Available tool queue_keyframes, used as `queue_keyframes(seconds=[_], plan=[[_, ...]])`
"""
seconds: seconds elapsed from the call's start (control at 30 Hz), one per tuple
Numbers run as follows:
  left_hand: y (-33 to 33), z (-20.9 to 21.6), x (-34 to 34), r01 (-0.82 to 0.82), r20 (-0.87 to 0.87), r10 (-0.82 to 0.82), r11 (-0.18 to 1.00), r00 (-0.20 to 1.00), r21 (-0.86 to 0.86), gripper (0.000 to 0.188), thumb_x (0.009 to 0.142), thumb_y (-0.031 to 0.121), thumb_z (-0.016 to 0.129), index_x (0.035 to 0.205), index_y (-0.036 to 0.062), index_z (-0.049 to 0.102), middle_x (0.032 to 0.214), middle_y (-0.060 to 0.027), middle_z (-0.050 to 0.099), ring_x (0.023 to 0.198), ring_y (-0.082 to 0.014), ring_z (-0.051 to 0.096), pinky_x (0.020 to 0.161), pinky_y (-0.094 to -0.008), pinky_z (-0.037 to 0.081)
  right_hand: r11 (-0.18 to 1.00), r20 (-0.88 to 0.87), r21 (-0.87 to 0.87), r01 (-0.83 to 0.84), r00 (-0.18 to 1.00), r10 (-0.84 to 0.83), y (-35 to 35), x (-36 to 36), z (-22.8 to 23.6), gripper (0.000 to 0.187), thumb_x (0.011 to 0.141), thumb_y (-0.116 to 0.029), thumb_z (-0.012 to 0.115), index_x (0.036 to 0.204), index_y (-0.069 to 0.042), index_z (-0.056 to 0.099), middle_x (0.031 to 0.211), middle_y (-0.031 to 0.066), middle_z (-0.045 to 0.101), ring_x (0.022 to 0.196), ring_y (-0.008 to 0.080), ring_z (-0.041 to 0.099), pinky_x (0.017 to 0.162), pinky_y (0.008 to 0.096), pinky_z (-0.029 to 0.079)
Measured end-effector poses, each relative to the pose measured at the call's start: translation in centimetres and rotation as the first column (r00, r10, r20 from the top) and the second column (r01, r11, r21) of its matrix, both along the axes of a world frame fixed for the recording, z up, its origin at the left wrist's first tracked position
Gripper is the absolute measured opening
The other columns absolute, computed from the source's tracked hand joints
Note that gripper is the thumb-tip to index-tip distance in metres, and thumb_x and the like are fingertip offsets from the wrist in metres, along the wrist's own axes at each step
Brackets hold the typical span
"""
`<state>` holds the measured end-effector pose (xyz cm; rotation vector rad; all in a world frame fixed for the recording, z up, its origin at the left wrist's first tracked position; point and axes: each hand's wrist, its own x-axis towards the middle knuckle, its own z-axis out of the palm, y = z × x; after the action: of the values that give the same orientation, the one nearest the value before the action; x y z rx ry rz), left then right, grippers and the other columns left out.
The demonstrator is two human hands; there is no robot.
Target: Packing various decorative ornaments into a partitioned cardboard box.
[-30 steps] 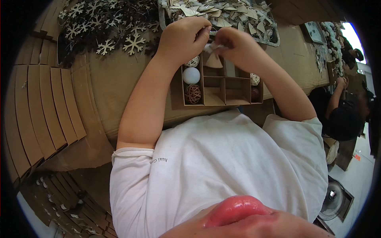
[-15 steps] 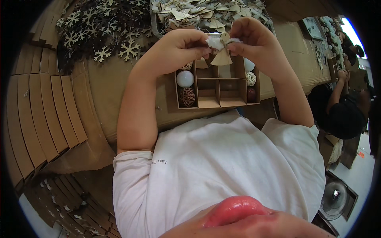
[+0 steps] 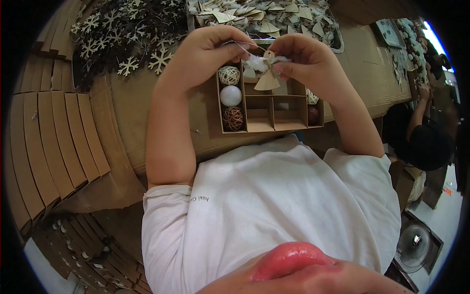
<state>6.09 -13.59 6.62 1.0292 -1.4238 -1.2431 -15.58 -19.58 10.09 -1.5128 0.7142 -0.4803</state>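
A wooden angel ornament (image 3: 267,82) with white fluffy wings hangs upright between my hands, above a divided cardboard box (image 3: 285,122). My left hand (image 3: 208,59) is closed in a pinch on its thin string loop, drawn out to the left. The fingers of my right hand (image 3: 306,58) pinch the angel's right side by the wing. In the box's left column lie a cream wicker ball (image 3: 229,75), a white ball (image 3: 230,96) and a brown wicker ball (image 3: 233,118). A dark red ball (image 3: 313,113) sits at the right, below a cream wicker ball partly hidden by my right wrist.
Behind the box stands a tray heaped with wooden angel ornaments (image 3: 267,27). Wooden snowflakes (image 3: 128,66) are piled at the far left. Cardboard boxes (image 3: 58,152) stand in a row on the left. Another person (image 3: 421,132) works at the right.
The angel has come down a little and toward the left. My left hand has moved off its wing and now draws the string out; my right hand has lowered slightly.
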Motion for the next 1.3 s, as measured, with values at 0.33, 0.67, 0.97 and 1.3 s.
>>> queue_keyframes(seconds=[0.33,0.67,0.97,1.3], plan=[[0.5,0.1,0.1,-0.065,-0.013,0.064,0.993,0.998,-0.094,0.028,0.088,0.003,0.058,0.115,0.0022,0.061,0.079,-0.0030,0.062,0.070,-0.0072,0.053,0.066,-0.0207,0.045,0.995,-0.189,-0.094,-0.022,0.982,0.003,-0.3,-0.2,-0.7,0.019,0.080,-0.003,0.068,0.097,0.002,0.062,0.077,0.0010,0.061,0.069,0.0055,0.056,0.061,0.0200,0.046],[0.1,-0.1,0.8,-0.053,-0.024,0.051,0.996,0.998,-0.069,0.015,0.089,0.007,0.060,0.100,0.0002,0.067,0.081,-0.0034,0.065,0.065,-0.0058,0.054,0.057,-0.0187,0.043,0.987,-0.169,-0.151,-0.061,0.985,0.035,0.7,0.4,-0.5,0.016,0.078,-0.003,0.069,0.092,0.001,0.063,0.076,0.0005,0.060,0.070,0.0064,0.054,0.062,0.0217,0.045],[0.0,-0.1,0.9,-0.023,-0.024,0.023,1.000,0.999,-0.002,0.014,0.088,0.007,0.060,0.099,-0.0007,0.066,0.081,-0.0044,0.065,0.068,-0.0071,0.057,0.060,-0.0196,0.045,0.914,0.098,-0.384,-0.131,0.979,0.181,0.3,0.3,-0.7,0.013,0.076,0.000,0.069,0.088,0.001,0.063,0.089,0.0030,0.062,0.077,0.0087,0.055,0.065,0.0223,0.045],[0.0,-0.6,-2.2,0.125,0.008,-0.125,0.992,0.992,0.031,0.017,0.089,0.003,0.054,0.102,-0.0022,0.064,0.085,-0.0026,0.063,0.075,-0.0094,0.059,0.066,-0.0232,0.048,0.997,0.342,-0.023,0.071,0.938,-0.059,0.0,0.4,-0.3,0.012,0.084,-0.003,0.064,0.094,-0.001,0.059,0.082,0.0023,0.063,0.063,0.0049,0.052,0.052,0.0190,0.040]])
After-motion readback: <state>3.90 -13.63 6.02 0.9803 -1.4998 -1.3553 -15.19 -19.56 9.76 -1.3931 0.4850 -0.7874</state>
